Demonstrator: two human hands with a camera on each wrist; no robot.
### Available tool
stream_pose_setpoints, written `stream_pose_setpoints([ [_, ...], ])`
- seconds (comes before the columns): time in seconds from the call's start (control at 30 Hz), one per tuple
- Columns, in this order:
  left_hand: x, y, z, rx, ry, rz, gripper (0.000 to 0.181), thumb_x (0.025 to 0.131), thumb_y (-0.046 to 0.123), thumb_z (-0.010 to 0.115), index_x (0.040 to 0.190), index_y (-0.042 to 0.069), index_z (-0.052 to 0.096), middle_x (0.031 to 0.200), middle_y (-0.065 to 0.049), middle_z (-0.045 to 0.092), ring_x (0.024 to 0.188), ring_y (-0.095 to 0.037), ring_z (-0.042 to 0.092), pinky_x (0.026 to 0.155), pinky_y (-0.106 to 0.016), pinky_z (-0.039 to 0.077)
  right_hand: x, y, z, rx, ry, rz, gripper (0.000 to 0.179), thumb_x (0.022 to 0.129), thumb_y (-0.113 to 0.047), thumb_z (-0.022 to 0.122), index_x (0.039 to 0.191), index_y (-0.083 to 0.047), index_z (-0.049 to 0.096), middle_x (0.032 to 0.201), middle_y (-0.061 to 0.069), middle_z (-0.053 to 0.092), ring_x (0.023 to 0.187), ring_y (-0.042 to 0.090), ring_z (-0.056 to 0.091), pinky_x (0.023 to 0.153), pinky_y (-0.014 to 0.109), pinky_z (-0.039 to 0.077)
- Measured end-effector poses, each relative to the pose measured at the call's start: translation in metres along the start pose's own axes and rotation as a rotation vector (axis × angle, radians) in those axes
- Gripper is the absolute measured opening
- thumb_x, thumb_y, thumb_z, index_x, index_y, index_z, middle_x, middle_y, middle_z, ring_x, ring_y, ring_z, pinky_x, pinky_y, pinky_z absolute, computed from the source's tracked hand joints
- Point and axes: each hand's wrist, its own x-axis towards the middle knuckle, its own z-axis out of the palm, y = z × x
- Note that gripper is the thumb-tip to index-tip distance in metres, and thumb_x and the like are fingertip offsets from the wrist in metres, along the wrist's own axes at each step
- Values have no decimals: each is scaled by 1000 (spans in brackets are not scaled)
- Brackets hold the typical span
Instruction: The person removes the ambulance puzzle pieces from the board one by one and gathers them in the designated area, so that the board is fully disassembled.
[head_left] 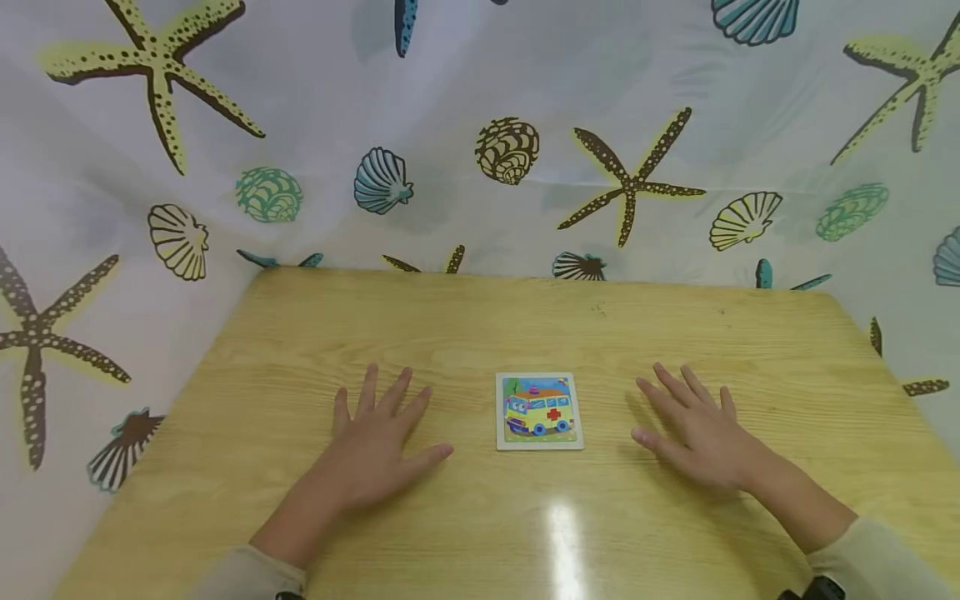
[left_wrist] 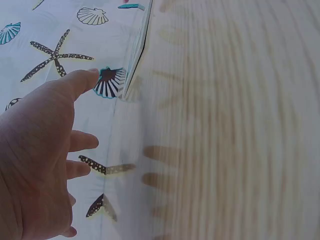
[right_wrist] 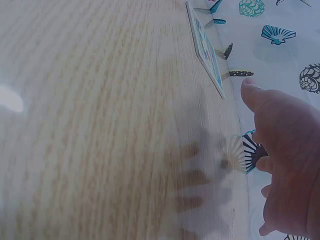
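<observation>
A small square picture puzzle (head_left: 539, 412) with a white border lies flat on the wooden table; its picture is a yellow ambulance with a red cross. To its left, my left hand (head_left: 372, 457) is spread with the fingers pointing away from me, holding nothing. My right hand (head_left: 705, 442) is spread on the other side, apart from the puzzle and holding nothing. Seen nearly edge-on in the right wrist view, the puzzle (right_wrist: 206, 50) lies beyond the thumb. In the left wrist view, the left hand (left_wrist: 37, 160) hovers with its fingers' reflections on the tabletop.
The light wooden table (head_left: 420, 325) reaches to a white cloth (head_left: 450, 75) printed with starfish and shells, hanging at the back and both sides. A bright light reflection shows on the tabletop near the front. Light sleeves cover both forearms.
</observation>
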Motion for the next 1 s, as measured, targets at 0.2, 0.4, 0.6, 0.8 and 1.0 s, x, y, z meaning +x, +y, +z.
stream_pose_setpoints([
  [0.2,10,14,7,-36,25,22,81,91,68,54,151,13,45,164,-12,27,153,-45,3,110,-78,8,8,-3,3,-28,17,-34,68,100,-54,50,155,-17,36,165,16,24,150,51,13,103,84,9],
  [0.4,19,28,17,-88,26,41,75,90,61,60,146,11,52,161,-11,33,153,-43,9,111,-75,15,15,-10,5,3,6,-63,66,100,-53,51,155,-19,36,164,16,26,150,51,13,104,83,8],
  [0.6,24,39,23,-198,18,55,65,92,51,63,140,8,57,162,-10,33,153,-44,10,110,-73,19,25,-18,8,7,-5,-98,67,100,-54,52,156,-21,36,164,14,26,150,50,13,105,82,7],
  [0.8,30,46,32,-264,28,65,56,94,41,65,138,7,60,161,-10,35,150,-43,20,108,-71,24,34,-23,10,10,-25,-137,69,98,-55,53,156,-21,36,165,12,25,151,49,14,106,82,5],
  [1.0,33,50,33,-295,32,78,52,94,35,67,137,5,60,159,-12,37,143,-37,29,107,-61,30,41,-29,12,6,-19,-163,68,98,-52,56,155,-20,37,165,12,26,150,49,16,105,82,7],
])
